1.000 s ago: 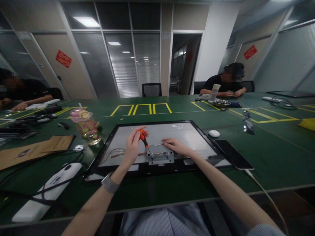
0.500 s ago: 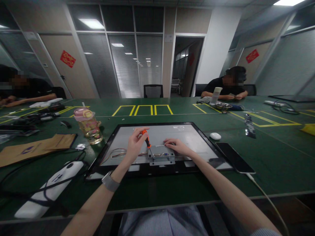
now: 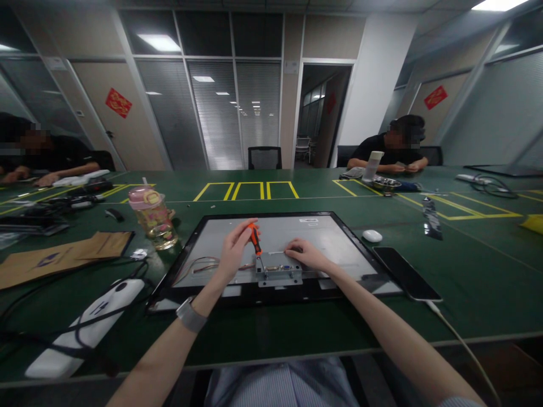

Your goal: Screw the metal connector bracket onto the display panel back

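Observation:
A flat display panel (image 3: 237,237) lies face down on the green table, its grey metal back bordered by a black frame. Near its front edge sits a metal bracket box (image 3: 280,277) with connector ports facing me. My left hand (image 3: 237,243) is closed around an orange-and-black screwdriver (image 3: 255,239), whose tip points down at the left part of the box. Beside the box's far right edge, my right hand (image 3: 306,252) rests with curled fingers; whether they pinch anything small is hidden. Thin wires (image 3: 203,262) run along the panel's left half toward the box.
Left of the panel stand a pink-lidded bottle (image 3: 153,220), a brown paper bag (image 3: 63,257) and a white power strip (image 3: 89,328) with black cables. On the right lie a phone (image 3: 405,272) and a white earbud case (image 3: 372,236). Two people sit across the table.
My left fingers have shifted slightly on the screwdriver handle, opening a little around it. The right hand stays almost in place. At the far left, another person's hand has moved.

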Action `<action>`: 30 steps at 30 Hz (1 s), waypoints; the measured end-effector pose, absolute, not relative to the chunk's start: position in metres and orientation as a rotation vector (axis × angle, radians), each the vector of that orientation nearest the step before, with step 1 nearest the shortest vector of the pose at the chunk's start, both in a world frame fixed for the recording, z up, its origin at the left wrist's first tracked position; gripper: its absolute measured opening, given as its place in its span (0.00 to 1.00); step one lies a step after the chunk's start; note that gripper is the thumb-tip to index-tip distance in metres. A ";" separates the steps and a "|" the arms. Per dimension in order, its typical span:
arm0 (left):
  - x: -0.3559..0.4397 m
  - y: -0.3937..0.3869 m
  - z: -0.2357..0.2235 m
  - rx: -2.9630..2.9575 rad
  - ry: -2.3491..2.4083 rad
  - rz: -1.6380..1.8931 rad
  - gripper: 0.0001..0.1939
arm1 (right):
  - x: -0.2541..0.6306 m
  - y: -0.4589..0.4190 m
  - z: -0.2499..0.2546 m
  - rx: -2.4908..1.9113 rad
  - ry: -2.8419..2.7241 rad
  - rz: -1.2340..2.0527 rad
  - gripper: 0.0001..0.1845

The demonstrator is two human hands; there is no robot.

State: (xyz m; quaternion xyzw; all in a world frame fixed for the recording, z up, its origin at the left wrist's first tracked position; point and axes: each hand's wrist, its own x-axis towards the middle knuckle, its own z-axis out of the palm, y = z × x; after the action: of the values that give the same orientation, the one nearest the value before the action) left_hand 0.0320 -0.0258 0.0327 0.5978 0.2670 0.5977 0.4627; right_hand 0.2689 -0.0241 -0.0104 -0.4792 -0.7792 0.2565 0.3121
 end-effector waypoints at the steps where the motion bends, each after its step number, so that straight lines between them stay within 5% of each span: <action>1: 0.032 -0.026 0.033 1.438 0.620 1.453 0.18 | 0.268 -0.024 -0.011 -1.279 -2.061 0.643 0.11; 30: 0.030 -0.026 0.034 1.521 0.684 1.493 0.14 | 0.288 -0.030 0.001 -1.193 -2.240 0.901 0.29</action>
State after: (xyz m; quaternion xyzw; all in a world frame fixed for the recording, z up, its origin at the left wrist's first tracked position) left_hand 0.0304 -0.0257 0.0335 0.6113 0.2750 0.6002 0.4364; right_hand 0.2878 -0.0299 0.0006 -0.4320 -0.8110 0.3261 0.2223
